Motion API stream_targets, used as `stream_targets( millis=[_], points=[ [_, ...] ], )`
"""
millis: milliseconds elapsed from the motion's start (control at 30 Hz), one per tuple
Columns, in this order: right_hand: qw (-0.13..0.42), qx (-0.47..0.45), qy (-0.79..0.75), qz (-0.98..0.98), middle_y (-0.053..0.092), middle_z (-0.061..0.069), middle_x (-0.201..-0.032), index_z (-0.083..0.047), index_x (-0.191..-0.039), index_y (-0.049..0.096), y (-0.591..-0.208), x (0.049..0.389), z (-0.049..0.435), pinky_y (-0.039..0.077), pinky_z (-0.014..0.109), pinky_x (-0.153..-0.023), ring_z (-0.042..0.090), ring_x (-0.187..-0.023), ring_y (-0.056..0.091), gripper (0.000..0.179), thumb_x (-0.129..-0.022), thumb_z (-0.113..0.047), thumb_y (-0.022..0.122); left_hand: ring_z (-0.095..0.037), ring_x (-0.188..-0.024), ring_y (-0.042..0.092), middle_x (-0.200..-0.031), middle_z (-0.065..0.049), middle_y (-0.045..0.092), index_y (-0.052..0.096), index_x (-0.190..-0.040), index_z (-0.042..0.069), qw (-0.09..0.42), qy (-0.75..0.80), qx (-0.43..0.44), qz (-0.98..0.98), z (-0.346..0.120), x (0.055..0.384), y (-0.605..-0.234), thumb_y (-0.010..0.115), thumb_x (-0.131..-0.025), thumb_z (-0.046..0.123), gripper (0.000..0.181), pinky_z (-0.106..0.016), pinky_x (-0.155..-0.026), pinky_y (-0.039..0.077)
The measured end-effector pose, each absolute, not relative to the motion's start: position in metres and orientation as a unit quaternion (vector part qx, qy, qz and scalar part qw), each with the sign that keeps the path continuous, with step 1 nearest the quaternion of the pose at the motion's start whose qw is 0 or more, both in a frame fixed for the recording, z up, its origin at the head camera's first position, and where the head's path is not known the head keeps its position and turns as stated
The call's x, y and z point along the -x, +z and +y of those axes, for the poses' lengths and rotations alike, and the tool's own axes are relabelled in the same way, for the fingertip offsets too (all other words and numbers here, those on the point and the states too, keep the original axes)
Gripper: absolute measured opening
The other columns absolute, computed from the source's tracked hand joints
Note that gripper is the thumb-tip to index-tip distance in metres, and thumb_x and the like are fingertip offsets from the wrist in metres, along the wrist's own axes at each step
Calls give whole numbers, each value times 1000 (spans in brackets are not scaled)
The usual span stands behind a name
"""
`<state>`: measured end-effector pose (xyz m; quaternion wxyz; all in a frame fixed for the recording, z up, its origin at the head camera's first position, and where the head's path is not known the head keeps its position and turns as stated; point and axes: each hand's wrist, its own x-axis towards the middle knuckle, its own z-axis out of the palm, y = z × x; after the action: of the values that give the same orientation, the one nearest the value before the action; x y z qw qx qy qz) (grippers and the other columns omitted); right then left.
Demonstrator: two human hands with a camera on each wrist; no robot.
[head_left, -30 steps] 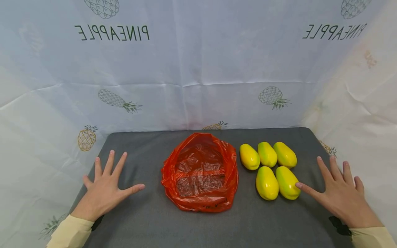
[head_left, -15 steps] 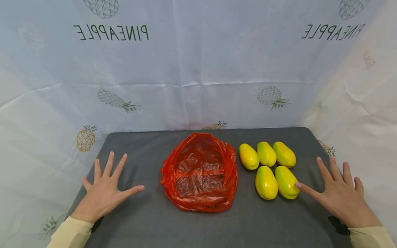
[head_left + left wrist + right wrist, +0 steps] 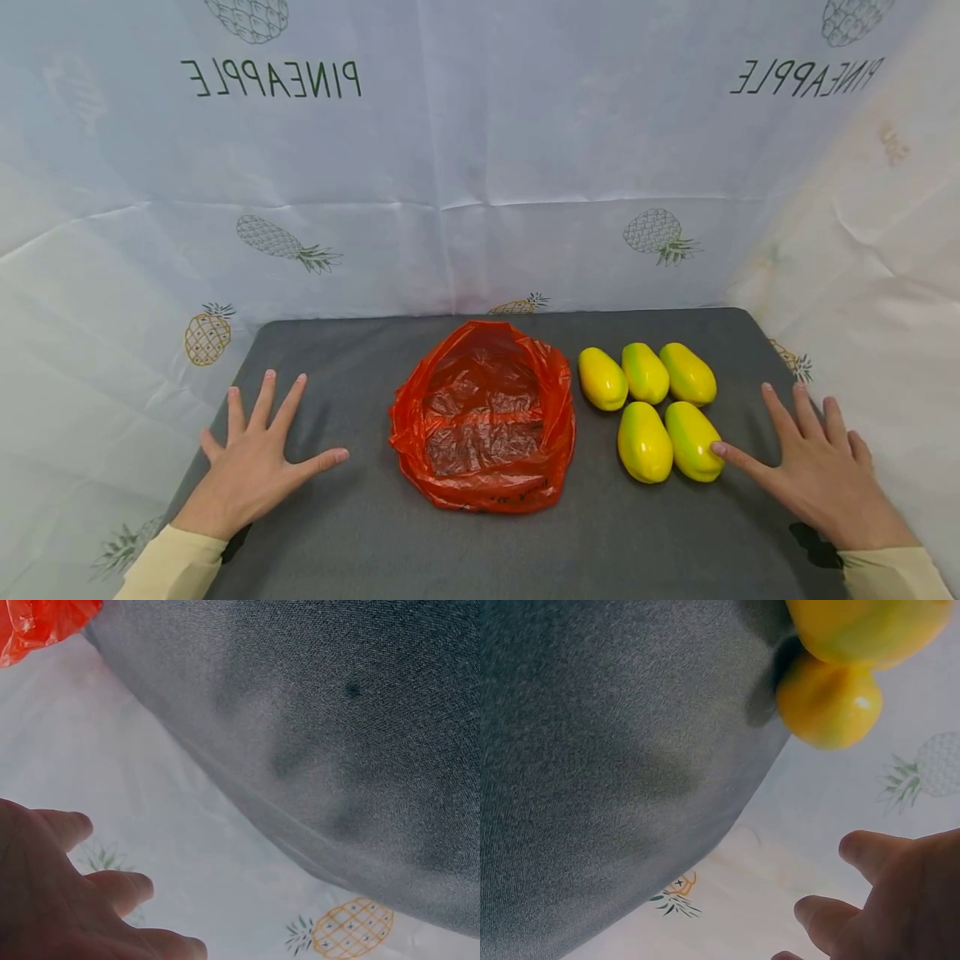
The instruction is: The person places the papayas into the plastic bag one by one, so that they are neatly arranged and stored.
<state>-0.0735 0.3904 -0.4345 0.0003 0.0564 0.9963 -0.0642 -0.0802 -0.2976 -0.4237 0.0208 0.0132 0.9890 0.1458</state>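
Note:
My left hand [image 3: 251, 467] is over the left part of the grey table with its fingers spread, holding nothing. Some distance to its right stands a red plastic bag [image 3: 491, 494], its mouth wide and facing up. Right of the bag lie several glossy yellow fruits with greenish tints, papaya-like in shape, in two rows. The fruit nearest my right hand [image 3: 821, 479] is the front right one [image 3: 693, 450]. My right thumb overlaps this fruit's edge in the head view; whether they touch I cannot tell. The right fingers are spread too. In the right wrist view two fruits [image 3: 829, 705] show partly.
Dark grey cloth covers the table [image 3: 480, 554], which has rounded far corners. Behind it hangs a pale curtain [image 3: 525, 150] with pineapple prints and mirrored lettering. Similar pale fabric flanks both sides, close to the table's edges.
My right hand has shifted very slightly left, and the left hand's fingertips have dropped a little. The bag and the fruits stay where they were.

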Motion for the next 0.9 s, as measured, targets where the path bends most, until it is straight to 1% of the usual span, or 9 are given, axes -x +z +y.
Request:
stream_targets(
  millis=[200, 333, 500, 567, 633, 700, 800, 833, 900],
  points=[
    [4, -55, -74, 996, -1, 46, -170, -8, -174, 1, -433, 72, 387, 12, 88, -107, 78, -149, 1, 123, -93, -82, 59, -71, -155, -23, -180, -15, -23, -7, -174, 33, 25, 152, -12, 988, -296, 82, -424, 63, -87, 87, 124, -103, -92, 3],
    [15, -38, -90, 995, 3, 48, -169, -10, -174, 5, -435, 73, 385, 15, 89, -105, 80, -147, 5, 119, -95, -80, 60, -69, -156, -23, -180, -15, -23, -7, -174, 32, 29, 159, -9, 987, -293, 83, -424, 61, -89, 87, 122, -101, -96, 4],
    [51, -29, -99, 993, 10, 51, -165, -4, -172, 15, -436, 76, 381, 26, 91, -97, 81, -139, 21, 114, -98, -79, 56, -68, -158, -18, -181, -17, -16, -3, -175, 31, 33, 185, -16, 982, -286, 84, -423, 59, -94, 81, 113, -97, -105, 6],
    [69, -29, -101, 992, 13, 52, -164, -1, -172, 18, -435, 76, 378, 31, 91, -92, 81, -136, 26, 112, -99, -80, 53, -67, -158, -16, -182, -17, -13, -2, -175, 31, 33, 196, -20, 980, -282, 85, -423, 58, -96, 79, 110, -95, -108, 7],
    [78, -25, -106, 991, 19, 52, -163, 0, -171, 20, -433, 77, 373, 36, 87, -89, 79, -135, 32, 110, -100, -79, 51, -66, -160, -13, -183, -16, -11, -1, -175, 31, 32, 206, -22, 978, -277, 87, -424, 56, -98, 78, 107, -94, -110, 9],
    [79, -22, -112, 990, 27, 50, -161, 0, -170, 23, -433, 77, 367, 41, 84, -88, 77, -133, 38, 109, -100, -79, 50, -65, -161, -11, -183, -17, -8, 1, -176, 27, 29, 213, -25, 976, -273, 90, -424, 55, -99, 78, 107, -92, -113, 10],
    [67, -18, -124, 990, 37, 46, -159, 1, -168, 29, -433, 76, 358, 46, 80, -90, 70, -134, 45, 106, -101, -79, 50, -64, -162, -4, -182, -22, 0, 5, -176, 19, 25, 222, -28, 974, -264, 94, -424, 54, -100, 78, 108, -88, -117, 13],
    [61, -19, -131, 989, 39, 45, -158, 1, -168, 31, -433, 75, 355, 46, 80, -91, 69, -134, 46, 105, -101, -78, 51, -63, -162, 0, -182, -24, 3, 7, -176, 16, 24, 226, -29, 974, -260, 96, -424, 54, -100, 77, 108, -87, -119, 15],
    [50, -21, -138, 989, 43, 43, -158, 2, -166, 35, -432, 74, 349, 46, 79, -94, 66, -135, 48, 103, -101, -77, 51, -61, -163, 12, -180, -27, 11, 12, -175, 11, 23, 230, -34, 972, -252, 99, -424, 53, -100, 77, 107, -83, -121, 21]
  ],
)
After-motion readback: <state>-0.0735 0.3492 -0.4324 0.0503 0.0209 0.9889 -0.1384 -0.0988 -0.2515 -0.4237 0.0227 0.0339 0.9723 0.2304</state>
